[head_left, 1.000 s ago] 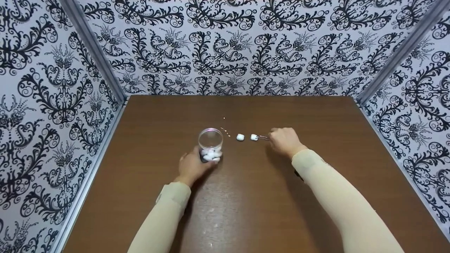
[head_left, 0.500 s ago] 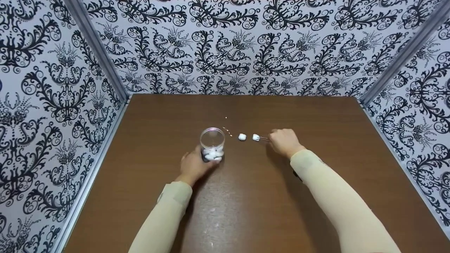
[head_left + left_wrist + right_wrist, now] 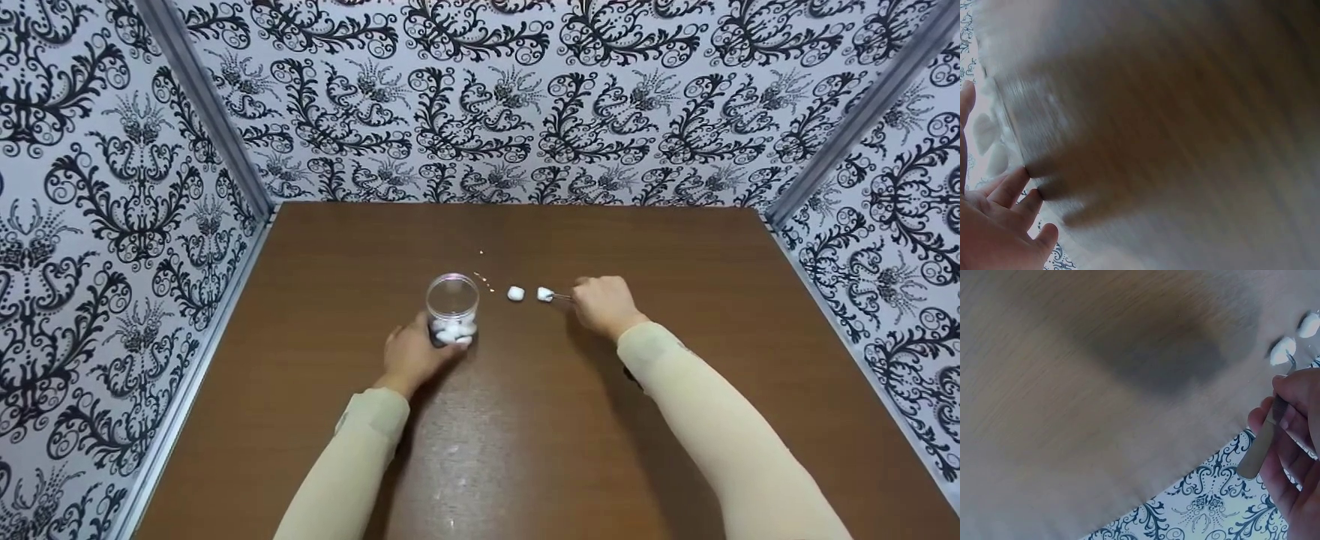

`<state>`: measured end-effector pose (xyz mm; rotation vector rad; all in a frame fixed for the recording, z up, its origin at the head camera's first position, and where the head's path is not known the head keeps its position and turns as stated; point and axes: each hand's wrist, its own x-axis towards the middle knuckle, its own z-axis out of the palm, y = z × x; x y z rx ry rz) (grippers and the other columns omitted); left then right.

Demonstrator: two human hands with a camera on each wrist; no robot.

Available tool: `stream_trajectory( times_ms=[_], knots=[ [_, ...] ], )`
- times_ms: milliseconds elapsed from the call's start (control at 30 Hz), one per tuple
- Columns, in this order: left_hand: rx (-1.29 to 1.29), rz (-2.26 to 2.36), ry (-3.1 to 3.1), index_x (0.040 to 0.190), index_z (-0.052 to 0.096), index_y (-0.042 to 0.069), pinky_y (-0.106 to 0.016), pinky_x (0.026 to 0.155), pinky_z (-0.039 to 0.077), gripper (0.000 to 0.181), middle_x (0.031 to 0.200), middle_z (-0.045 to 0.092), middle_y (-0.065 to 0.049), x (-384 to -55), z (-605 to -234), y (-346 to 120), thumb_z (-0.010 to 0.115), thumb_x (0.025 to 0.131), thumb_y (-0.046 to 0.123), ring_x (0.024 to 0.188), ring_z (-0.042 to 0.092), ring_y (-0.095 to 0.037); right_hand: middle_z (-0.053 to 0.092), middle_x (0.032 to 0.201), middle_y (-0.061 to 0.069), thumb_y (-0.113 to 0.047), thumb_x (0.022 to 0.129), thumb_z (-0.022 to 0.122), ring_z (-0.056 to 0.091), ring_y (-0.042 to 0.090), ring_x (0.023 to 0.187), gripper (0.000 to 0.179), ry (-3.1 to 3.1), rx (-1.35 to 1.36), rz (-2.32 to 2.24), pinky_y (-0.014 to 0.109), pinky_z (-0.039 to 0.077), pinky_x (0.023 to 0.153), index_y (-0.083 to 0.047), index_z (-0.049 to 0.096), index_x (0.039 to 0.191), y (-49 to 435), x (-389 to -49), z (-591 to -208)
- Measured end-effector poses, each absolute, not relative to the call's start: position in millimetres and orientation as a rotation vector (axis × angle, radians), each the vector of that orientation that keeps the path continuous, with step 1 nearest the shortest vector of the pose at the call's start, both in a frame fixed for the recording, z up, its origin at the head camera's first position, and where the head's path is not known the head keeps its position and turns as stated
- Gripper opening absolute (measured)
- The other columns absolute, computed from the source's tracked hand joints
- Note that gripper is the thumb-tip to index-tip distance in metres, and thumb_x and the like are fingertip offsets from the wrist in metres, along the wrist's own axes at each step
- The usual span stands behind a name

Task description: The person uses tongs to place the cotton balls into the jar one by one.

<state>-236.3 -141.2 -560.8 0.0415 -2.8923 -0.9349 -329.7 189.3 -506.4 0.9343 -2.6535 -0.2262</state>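
My left hand [image 3: 412,351] grips a clear plastic jar [image 3: 452,297] low on its side, thumb and fingers on opposite walls. Several soft white pieces [image 3: 452,330] lie in the lower part of the jar. In the left wrist view, the fingers [image 3: 1010,188] reach along the jar's base. My right hand [image 3: 604,301] holds slim metal tongs [image 3: 1258,453], their rounded handle end sticking out below the fingers. The tips of the tongs are at a white piece [image 3: 544,294] on the table. Just left of it lies a second white piece [image 3: 515,293].
Small pale specks [image 3: 484,280] are scattered on the brown table [image 3: 480,420] behind and left of the loose white pieces. Patterned walls [image 3: 480,112] enclose the table at the back and both sides, joined by grey corner posts [image 3: 214,112].
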Motion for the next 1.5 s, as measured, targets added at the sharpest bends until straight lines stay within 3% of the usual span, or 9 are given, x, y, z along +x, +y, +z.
stream_trajectory(
  times_ms=[700,1100,1500],
  knots=[
    [0.039,-0.915,-2.891,0.128,0.056,0.01,-0.049,0.112,0.027,0.077,0.114,0.069,-0.009,-239.7,-562.6,-143.9,0.081,0.074,0.057,0.111,0.062,-0.031,0.056,0.068,0.004,-0.005,0.077,0.07,0.052,0.027,0.044,0.008,-2.418,1.096,-0.071,0.046,0.042,0.036,-0.008,0.068,0.07,191.7,-311.2,-474.3],
    [0.041,-0.931,-2.888,0.131,0.056,0.01,-0.049,0.112,0.027,0.078,0.117,0.069,-0.009,-237.9,-563.0,-143.0,0.082,0.074,0.056,0.113,0.062,-0.031,0.054,0.069,0.003,-0.01,0.083,0.07,0.052,0.023,0.045,0.01,-2.352,1.157,-0.046,0.043,0.041,0.037,-0.011,0.068,0.073,171.7,-300.6,-460.1],
    [0.008,-0.913,-2.867,0.124,0.057,0.009,-0.05,0.111,0.029,0.073,0.111,0.071,-0.011,-235.6,-562.1,-142.3,0.082,0.073,0.056,0.107,0.065,-0.032,0.054,0.069,0.001,-0.011,0.086,0.068,0.053,0.022,0.048,0.009,-2.284,1.22,-0.006,0.04,0.04,0.037,-0.011,0.07,0.077,153.9,-292.5,-448.6]
  ],
)
